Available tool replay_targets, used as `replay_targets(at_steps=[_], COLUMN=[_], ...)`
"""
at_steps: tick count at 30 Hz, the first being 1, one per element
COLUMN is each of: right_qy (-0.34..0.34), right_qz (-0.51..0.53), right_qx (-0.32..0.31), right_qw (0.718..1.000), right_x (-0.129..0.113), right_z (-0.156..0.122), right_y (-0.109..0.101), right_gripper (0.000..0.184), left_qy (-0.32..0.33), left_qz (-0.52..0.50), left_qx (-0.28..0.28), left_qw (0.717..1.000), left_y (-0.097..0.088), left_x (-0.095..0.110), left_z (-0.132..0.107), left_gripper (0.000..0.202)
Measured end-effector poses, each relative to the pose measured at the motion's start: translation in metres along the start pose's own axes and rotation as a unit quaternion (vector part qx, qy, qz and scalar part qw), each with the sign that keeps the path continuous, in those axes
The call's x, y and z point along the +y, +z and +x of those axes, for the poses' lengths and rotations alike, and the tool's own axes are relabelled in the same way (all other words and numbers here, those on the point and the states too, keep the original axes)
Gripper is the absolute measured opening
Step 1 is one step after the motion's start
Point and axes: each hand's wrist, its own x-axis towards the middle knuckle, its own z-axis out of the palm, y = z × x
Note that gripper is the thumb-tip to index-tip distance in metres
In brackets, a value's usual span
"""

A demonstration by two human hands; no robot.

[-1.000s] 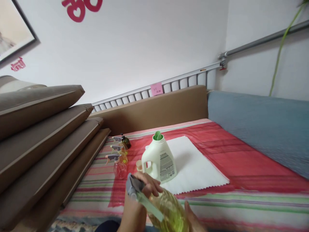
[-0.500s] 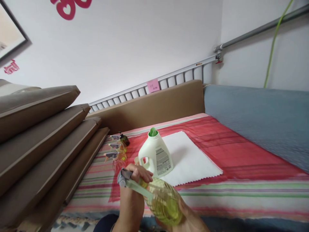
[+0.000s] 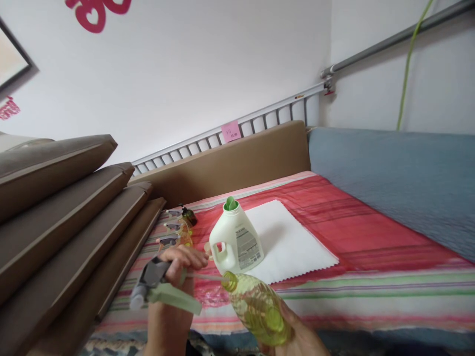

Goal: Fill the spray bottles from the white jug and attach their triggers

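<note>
My left hand (image 3: 182, 258) is closed around a grey and pale green trigger spray head (image 3: 158, 284). Its thin dip tube still runs to the open neck of a clear yellow bottle (image 3: 256, 306). That bottle is tilted, its neck toward the left, and my right hand (image 3: 299, 333) wraps round its lower part. Yellowish liquid shows inside. Just beyond stands a white detergent jug (image 3: 235, 237) with a green spout in its open mouth. Other spray bottles (image 3: 181, 228) stand to the left, partly behind my left hand.
White sheets with zigzag edges (image 3: 297, 247) lie on a red and striped cloth (image 3: 356, 232). A dark pump bottle (image 3: 189, 216) stands farther back. Brown cushions (image 3: 74, 212) are stacked at the left, with a radiator (image 3: 260, 122) behind and a blue padded side (image 3: 401, 173) at the right.
The spray head has come off the bottle's neck; my left hand has drawn it left, exposing the dip tube. My right hand keeps hold of the bottle. The view has shifted slightly.
</note>
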Motion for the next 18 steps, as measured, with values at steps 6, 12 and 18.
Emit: replay_targets(at_steps=[6, 12, 18], right_qy=[0.026, 0.027, 0.003], right_qz=[0.024, 0.037, 0.031], right_qx=[-0.01, 0.011, 0.063], right_qw=[0.999, 0.999, 0.998], right_x=[0.0, -0.006, -0.031], right_z=[0.0, -0.001, -0.001], right_y=[-0.003, -0.005, -0.021], right_gripper=[0.032, 0.031, 0.036], left_qy=[-0.02, -0.016, -0.036], left_qz=[0.014, 0.017, 0.031], left_qx=[-0.036, 0.01, 0.169], left_qw=[0.999, 1.0, 0.984], left_y=[-0.014, -0.033, -0.071], left_x=[-0.009, 0.013, -0.012], left_z=[0.0, 0.011, 0.033], left_gripper=[0.025, 0.017, 0.016])
